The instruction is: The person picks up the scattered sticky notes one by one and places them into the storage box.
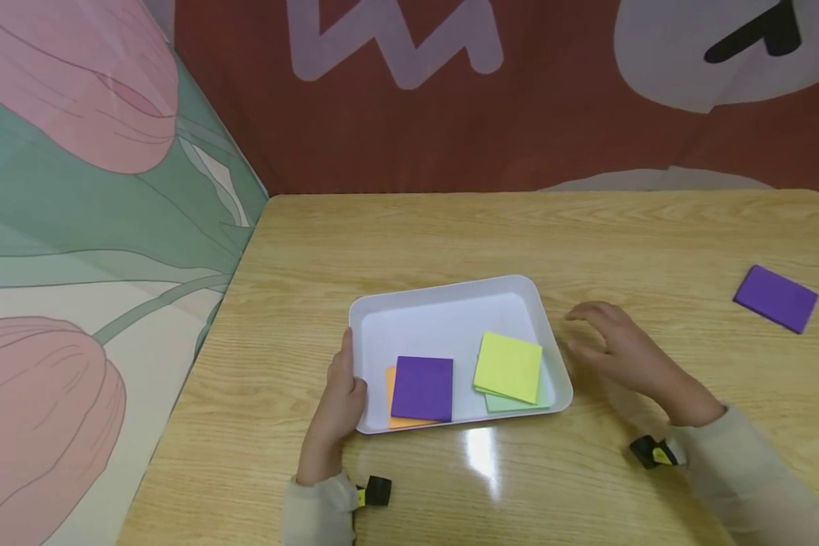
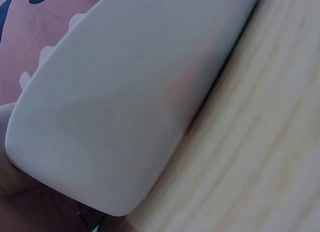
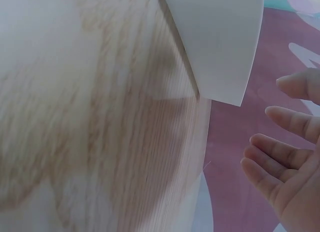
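Observation:
A shallow white tray (image 1: pixel 444 326) lies on the table. My left hand (image 1: pixel 341 398) grips its left end, thumb at the rim and fingers along the outer wall; the left wrist view shows the tray's side (image 2: pixel 115 107) close up. Inside, a purple square pad of sticky notes (image 1: pixel 422 388) partly covers an orange one (image 1: pixel 390 406) at the front left. Yellow sticky notes (image 1: pixel 508 368) overlap light green ones (image 1: pixel 512 403) at the front right. Just right of the tray, my right hand (image 1: pixel 617 345) hovers with loosely bent, spread fingers, holding nothing.
Another purple pad of sticky notes (image 1: pixel 776 298) lies at the far right of the wooden table (image 1: pixel 300 250). A red printed cloth (image 1: pixel 553 121) stands behind the table's back edge, and a flower-patterned one (image 1: pixel 130 227) runs along the left side.

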`<state>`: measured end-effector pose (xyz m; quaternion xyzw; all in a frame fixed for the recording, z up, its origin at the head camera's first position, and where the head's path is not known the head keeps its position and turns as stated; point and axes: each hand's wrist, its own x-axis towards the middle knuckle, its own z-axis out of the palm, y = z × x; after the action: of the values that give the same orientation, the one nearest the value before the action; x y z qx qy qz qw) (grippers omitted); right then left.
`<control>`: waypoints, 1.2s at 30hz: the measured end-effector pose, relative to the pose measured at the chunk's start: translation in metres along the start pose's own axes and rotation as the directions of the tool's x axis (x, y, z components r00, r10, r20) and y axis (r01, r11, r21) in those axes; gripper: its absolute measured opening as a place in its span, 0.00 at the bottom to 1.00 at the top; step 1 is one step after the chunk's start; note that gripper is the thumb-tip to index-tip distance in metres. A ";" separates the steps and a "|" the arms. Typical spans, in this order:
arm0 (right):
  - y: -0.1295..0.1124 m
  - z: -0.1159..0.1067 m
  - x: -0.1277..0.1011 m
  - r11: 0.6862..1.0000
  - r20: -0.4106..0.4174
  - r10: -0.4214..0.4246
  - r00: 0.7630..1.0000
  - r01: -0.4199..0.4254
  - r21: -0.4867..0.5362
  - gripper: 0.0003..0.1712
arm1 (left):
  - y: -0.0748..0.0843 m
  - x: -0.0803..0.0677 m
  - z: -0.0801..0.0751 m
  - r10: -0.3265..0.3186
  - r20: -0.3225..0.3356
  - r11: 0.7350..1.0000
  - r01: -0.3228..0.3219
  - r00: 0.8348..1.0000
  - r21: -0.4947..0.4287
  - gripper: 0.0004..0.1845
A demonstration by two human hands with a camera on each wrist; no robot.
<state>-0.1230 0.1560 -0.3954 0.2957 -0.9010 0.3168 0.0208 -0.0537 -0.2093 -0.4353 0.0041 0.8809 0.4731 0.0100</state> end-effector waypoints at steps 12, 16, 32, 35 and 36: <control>0.003 -0.007 -0.005 0.998 0.011 0.059 0.998 -0.059 -0.014 0.19 | -0.001 0.000 0.001 -0.021 0.000 1.000 0.021 1.000 0.016 0.36; 0.003 -0.011 -0.006 0.997 0.019 0.080 0.997 -0.080 -0.024 0.20 | 0.000 0.000 0.001 -0.024 0.000 1.000 0.024 1.000 0.011 0.36; 0.012 -0.014 -0.011 0.995 -0.006 0.098 0.995 -0.098 -0.028 0.20 | 0.001 0.000 0.000 -0.019 -0.001 1.000 0.019 1.000 0.006 0.36; 0.014 -0.014 -0.011 0.994 -0.012 0.107 0.994 -0.107 -0.028 0.20 | 0.001 0.000 0.000 -0.017 -0.001 1.000 0.017 1.000 0.007 0.36; 0.015 -0.015 -0.012 0.993 -0.013 0.111 0.994 -0.111 -0.027 0.19 | 0.001 0.000 0.000 -0.016 0.000 1.000 0.016 1.000 0.006 0.36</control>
<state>-0.1234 0.1799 -0.3945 0.2430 -0.9202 0.3066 0.0124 -0.0536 -0.2088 -0.4349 -0.0029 0.8825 0.4702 0.0139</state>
